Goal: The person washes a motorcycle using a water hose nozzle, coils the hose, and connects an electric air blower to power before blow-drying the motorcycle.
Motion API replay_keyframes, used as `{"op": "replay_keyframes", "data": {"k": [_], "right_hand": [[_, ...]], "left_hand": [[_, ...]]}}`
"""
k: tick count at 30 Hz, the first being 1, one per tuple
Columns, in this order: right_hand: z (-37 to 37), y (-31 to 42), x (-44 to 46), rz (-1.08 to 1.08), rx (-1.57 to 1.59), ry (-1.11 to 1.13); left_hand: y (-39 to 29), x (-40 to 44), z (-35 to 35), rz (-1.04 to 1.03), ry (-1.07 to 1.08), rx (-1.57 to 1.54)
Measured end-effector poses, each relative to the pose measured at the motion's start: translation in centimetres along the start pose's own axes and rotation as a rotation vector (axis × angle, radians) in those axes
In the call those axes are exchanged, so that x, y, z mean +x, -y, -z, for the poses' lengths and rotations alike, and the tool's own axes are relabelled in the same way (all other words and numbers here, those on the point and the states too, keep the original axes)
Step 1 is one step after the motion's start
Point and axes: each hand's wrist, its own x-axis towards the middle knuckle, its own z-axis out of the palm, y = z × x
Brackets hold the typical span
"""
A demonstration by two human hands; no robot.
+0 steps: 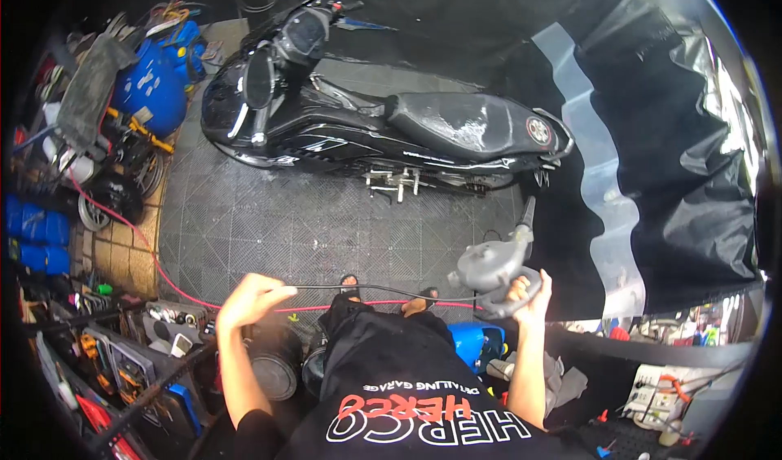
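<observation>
My right hand (pixel 533 299) is wrapped round the handle of a grey handheld blower (pixel 491 263), whose narrow nozzle points away from me toward the motorbike's tail. From the blower a black power cord (pixel 383 286) stretches across in front of my body. Its other side is pinched in my left hand (pixel 251 299), with the fingers closed. Beyond both hands stands a black motorbike (pixel 350 134), front to the left, with whitish wet-looking patches on its seat (pixel 464 122). Neither hand touches the motorbike.
Dark interlocking floor tiles (pixel 269 224) lie under the motorbike. A red hose (pixel 163 272) crosses the floor near my feet. Black curtain (pixel 676 150) hangs on the right. A blue tank (pixel 151 89) stands at left, a dark round container (pixel 273 366) beside my legs, tool shelves (pixel 122 362) at lower left.
</observation>
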Motion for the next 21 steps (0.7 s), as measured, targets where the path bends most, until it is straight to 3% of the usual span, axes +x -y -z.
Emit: {"op": "replay_keyframes", "data": {"k": [2, 4, 6, 7, 8, 9, 10, 12, 13, 14, 16, 19, 21], "right_hand": [[-2.2, -2.5, 0.2, 0.123, -0.095, -0.185], [-2.2, -4.2, 0.3, 0.114, -0.404, -0.273], [0.0, -3.8, 0.1, 0.15, -0.892, -0.114], [-0.3, -2.8, -0.7, 0.12, -1.142, 0.023], [-0.6, -1.5, -1.9, 0.082, -1.385, 0.162], [-1.5, 0.5, -2.8, -0.074, -1.62, 0.332], [-2.4, 1.8, -3.8, -0.157, -1.745, 0.508], [-1.8, 4.6, -4.9, -0.07, -1.962, 0.823], [-1.0, 6.0, -5.7, -0.045, -1.863, 0.755], [-0.4, 8.2, -6.3, -0.154, -1.746, 0.673], [5.0, 10.5, -7.3, -0.042, -1.015, 0.641], [11.0, 9.5, -8.7, 0.042, -0.276, 0.461], [11.0, 8.7, -9.5, 0.148, -0.046, 0.28]], "left_hand": [[-4.7, -2.7, 2.9, -0.084, 0.047, -0.02], [-8.2, -2.6, 3.4, -0.314, 0.103, 0.084], [-8.9, -0.9, 3.9, -0.379, -0.032, 0.018], [-9.9, 0.6, 3.7, -0.39, -0.208, 0.036], [-10.6, 2.1, 3.8, -0.314, -0.32, 0.009], [-10.6, 4.2, 3.8, -0.3, -0.424, 0.001], [-9.6, 6.8, 4.3, -0.313, -0.474, 0.041], [-5.6, 11.1, 4.9, -0.228, -0.405, 0.075], [-2.7, 12.4, 5.0, -0.173, -0.315, 0.154], [0.9, 12.9, 4.8, -0.117, -0.217, 0.238], [5.9, 12.5, 4.7, 0.036, -0.114, 0.29], [4.4, 9.2, 4.2, 0.225, -0.239, 0.514], [7.6, 9.2, 7.9, 0.38, -0.308, 0.528]]}}
